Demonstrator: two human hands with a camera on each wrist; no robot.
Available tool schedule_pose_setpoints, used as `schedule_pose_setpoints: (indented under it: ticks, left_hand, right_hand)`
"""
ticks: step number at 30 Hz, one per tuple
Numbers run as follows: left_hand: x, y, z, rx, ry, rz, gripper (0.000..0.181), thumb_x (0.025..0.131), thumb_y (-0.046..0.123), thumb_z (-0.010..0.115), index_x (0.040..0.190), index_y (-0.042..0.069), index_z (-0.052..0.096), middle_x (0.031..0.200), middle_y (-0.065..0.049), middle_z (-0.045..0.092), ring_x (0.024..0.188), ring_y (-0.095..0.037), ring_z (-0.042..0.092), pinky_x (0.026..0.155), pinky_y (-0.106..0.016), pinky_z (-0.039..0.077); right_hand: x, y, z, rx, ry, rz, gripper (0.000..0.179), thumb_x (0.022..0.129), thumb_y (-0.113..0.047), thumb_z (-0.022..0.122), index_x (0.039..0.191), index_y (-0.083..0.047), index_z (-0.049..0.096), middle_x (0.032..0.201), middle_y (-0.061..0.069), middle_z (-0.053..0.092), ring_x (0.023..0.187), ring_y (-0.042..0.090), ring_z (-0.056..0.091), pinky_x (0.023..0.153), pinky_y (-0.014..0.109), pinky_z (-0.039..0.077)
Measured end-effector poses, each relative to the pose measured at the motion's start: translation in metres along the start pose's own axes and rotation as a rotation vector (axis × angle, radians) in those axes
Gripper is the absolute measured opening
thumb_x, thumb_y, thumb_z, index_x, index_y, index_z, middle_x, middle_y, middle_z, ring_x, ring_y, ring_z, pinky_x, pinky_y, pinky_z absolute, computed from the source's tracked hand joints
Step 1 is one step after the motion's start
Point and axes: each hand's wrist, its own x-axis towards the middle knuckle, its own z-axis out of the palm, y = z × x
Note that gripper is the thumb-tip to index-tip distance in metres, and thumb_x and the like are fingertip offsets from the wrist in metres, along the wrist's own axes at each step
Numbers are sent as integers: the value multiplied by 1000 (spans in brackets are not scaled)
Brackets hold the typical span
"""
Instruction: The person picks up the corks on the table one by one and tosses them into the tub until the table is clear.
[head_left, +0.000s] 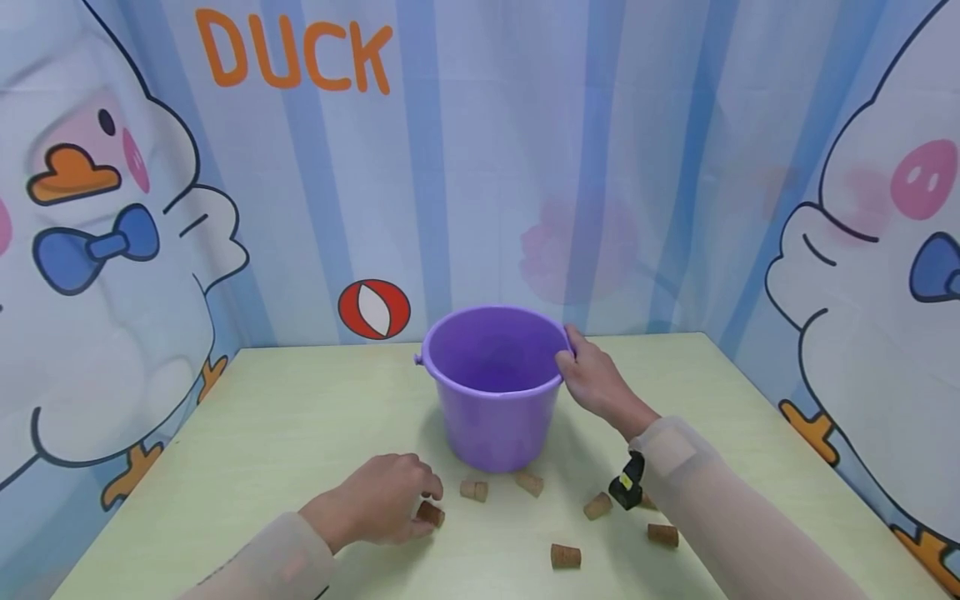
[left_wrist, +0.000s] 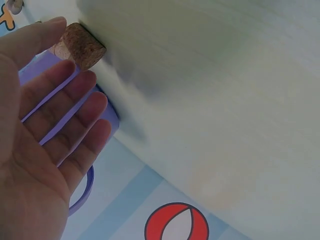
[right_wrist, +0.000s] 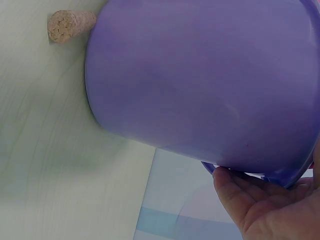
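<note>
A purple bucket (head_left: pixel 498 429) stands upright on the pale table. With my right hand (head_left: pixel 597 377) I grip its rim at the right side; in the right wrist view the fingers (right_wrist: pixel 235 197) are at the rim, beside the bucket wall (right_wrist: pixel 200 75). Down at the front left, my left hand (head_left: pixel 386 500) reaches around a dark cork (head_left: pixel 431 515) lying on the table. The left wrist view shows that cork (left_wrist: pixel 82 46) just past the fingertips (left_wrist: pixel 86 77), between thumb and index finger, with the fingers fairly straight. Whether they touch it is hard to tell.
Several other corks lie scattered in front of the bucket, among them a light cork (head_left: pixel 474 490), a tilted one (head_left: pixel 529 482) and a darker one (head_left: pixel 566 557). Another (head_left: pixel 663 535) lies beside the right sleeve (head_left: pixel 720 500). A printed curtain (head_left: pixel 495 167) stands behind the table.
</note>
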Motion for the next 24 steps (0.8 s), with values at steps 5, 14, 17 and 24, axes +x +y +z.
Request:
schedule_pose_setpoints:
  ticks: [5,14,17,24]
  left_hand:
    - [0,-1,3,2,-2,-5,11,81,25,84,82,24,73,83,16,69,82,-6,62,74,-31,55]
    - [1,-2,6,7,0,-6,8,83,24,83,82,24,75,81,18,67,81,-6,61,74,-31,55]
    - [1,-1,7,9,6,-4,7,84,24,83,83,23,75,80,17,68,81,-6,61,75,-31,56]
    - [3,1,11,27,29,-14,15,87,24,81,76,21,72,72,16,62,70,-3,54,67,-27,51]
  right_hand:
    - [-1,-1,0,-4,0,5,61,100,-20,33,158,-2,31,143,21,54,115,34,51,98,51,44]
    - [1,-1,-1,8,-15,25,68,100,-22,32,163,-1,18,160,22,37,145,37,38,117,55,34]
    - [1,-1,-1,12,-21,34,69,100,-22,32,164,-3,12,164,21,29,151,37,29,121,54,28]
    - [0,0,0,12,-17,27,68,100,-22,32,164,-3,15,162,21,34,148,38,35,118,55,32]
